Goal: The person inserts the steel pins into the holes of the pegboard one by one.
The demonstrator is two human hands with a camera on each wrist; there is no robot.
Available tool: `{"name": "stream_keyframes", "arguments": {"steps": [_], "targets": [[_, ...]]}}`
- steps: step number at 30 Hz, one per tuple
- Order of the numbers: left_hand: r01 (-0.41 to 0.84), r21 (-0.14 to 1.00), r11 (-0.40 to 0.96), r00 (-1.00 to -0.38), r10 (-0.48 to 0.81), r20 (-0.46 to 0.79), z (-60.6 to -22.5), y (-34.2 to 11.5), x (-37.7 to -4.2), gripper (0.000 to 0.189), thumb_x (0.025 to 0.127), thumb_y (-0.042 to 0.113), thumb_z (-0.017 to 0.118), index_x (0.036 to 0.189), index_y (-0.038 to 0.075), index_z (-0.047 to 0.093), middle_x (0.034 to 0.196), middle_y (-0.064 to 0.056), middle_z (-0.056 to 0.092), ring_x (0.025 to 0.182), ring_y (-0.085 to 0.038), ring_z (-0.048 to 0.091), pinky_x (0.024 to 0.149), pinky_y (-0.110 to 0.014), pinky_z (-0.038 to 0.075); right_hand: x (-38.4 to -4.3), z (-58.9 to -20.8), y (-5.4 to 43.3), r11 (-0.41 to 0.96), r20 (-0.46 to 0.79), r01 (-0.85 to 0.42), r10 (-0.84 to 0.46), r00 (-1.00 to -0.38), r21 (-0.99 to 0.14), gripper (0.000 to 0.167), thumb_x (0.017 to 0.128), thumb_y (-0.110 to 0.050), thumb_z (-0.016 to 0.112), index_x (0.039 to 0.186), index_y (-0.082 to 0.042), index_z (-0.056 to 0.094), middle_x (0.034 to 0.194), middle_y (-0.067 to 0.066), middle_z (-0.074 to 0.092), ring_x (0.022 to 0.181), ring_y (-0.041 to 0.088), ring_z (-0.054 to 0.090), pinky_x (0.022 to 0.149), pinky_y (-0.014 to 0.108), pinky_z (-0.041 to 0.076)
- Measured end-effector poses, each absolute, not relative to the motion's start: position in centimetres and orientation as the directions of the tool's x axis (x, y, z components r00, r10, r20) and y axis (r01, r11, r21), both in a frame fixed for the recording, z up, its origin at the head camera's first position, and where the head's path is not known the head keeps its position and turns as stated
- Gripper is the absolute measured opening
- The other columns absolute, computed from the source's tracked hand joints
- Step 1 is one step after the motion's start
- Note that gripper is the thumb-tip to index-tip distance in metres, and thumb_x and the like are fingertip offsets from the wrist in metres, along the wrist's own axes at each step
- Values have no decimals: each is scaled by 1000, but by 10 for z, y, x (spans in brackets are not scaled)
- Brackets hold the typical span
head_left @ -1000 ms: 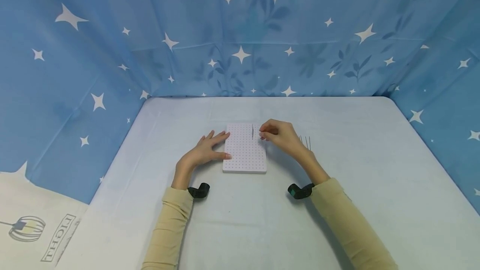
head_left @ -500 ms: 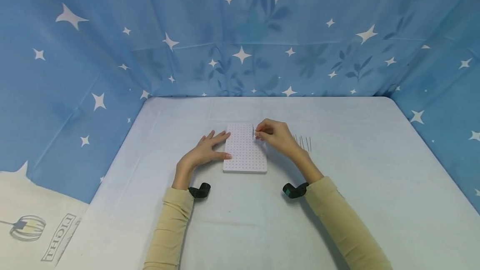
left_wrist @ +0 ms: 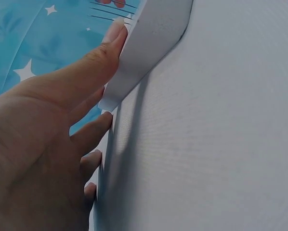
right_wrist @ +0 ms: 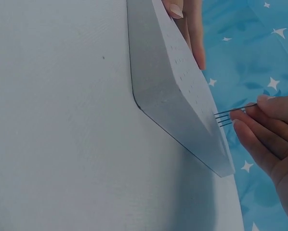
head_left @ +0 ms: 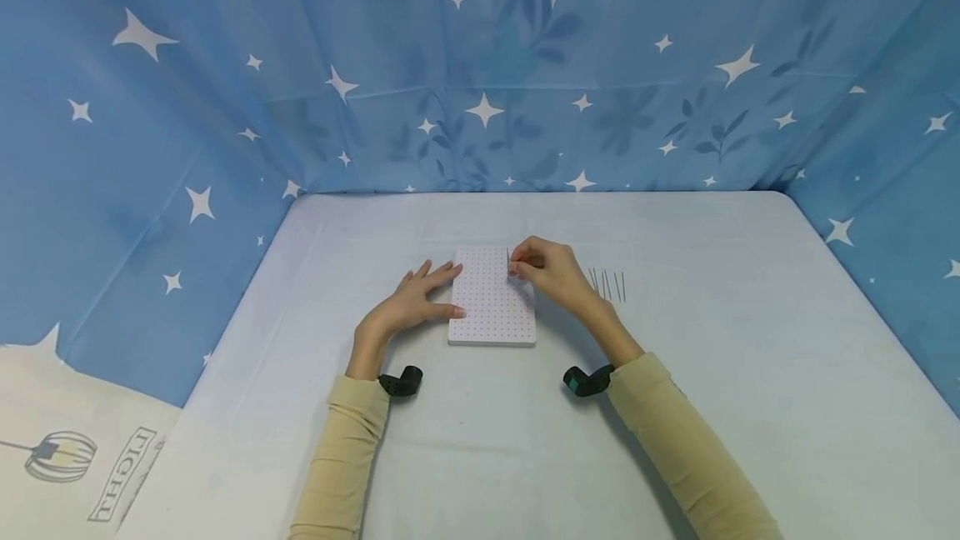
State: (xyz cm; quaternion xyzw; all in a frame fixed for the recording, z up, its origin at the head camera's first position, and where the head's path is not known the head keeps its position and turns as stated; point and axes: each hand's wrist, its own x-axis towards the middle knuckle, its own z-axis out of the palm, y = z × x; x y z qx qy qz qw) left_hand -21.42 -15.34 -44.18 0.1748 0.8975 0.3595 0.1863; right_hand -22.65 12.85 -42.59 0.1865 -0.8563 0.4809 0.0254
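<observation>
A white board with a grid of small holes [head_left: 492, 315] lies flat on the table. My left hand [head_left: 408, 300] rests at its left side, fingers spread, with thumb and index finger touching the edge. At the far right part of the board, my right hand [head_left: 553, 275] pinches a thin dark metal rod [right_wrist: 238, 109] between thumb and fingertips. The rod's lower end is right at the board's surface. In the left wrist view, several thin rods [left_wrist: 111, 12] stand up from the board close together, partly behind the left thumb. The right fingers partly hide them in the right wrist view.
Several more thin rods [head_left: 609, 285] lie in a loose row on the white table [head_left: 480, 457], to the right behind the right wrist. A blue curtain with white stars [head_left: 480, 65] hangs round the table's back and sides.
My right hand has moved left, bringing its rod to the board beside the standing ones. The loose rods at the right show more fully now. My left hand stays in place.
</observation>
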Motion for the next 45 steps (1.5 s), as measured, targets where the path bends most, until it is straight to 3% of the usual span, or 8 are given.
{"name": "stream_keyframes", "arguments": {"steps": [17, 26, 38, 45], "targets": [[204, 701, 684, -867, 459, -196, -441, -153, -213, 88, 90, 45, 78, 163, 23, 33, 172, -4, 21, 161, -33, -3, 129, -55, -8, -226, -432, 126, 526, 200, -359, -336, -920, -771, 6, 95, -6, 73, 100, -4, 70, 96, 10, 77, 90, 24, 75, 79, 36, 61], [198, 714, 671, -863, 465, -197, -442, -151, -214, 89, 90, 44, 78, 163, 23, 32, 172, -4, 19, 161, -32, -4, 129, -55, -9, -218, -430, 142, 548, 201, -348, -312, -929, -760, 17, 93, -1, 72, 110, -2, 72, 105, 12, 77, 96, 28, 74, 89, 43, 61], [217, 706, 674, -865, 468, -180, -436, -151, -218, 90, 89, 45, 79, 163, 23, 32, 172, -2, 22, 161, -31, -3, 129, -54, -8, -222, -416, 164, 575, 203, -325, -267, -942, -751, 18, 96, -9, 71, 113, -3, 73, 106, 13, 77, 97, 29, 73, 89, 45, 61], [204, 720, 663, -861, 472, -190, -437, -152, -209, 89, 90, 42, 79, 162, 17, 34, 171, -9, 21, 160, -36, -4, 128, -59, -8, -219, -413, 171, 592, 145, -293, -285, -948, -751, 22, 97, -16, 71, 116, -4, 74, 109, 8, 77, 96, 26, 72, 87, 43, 59]]}}
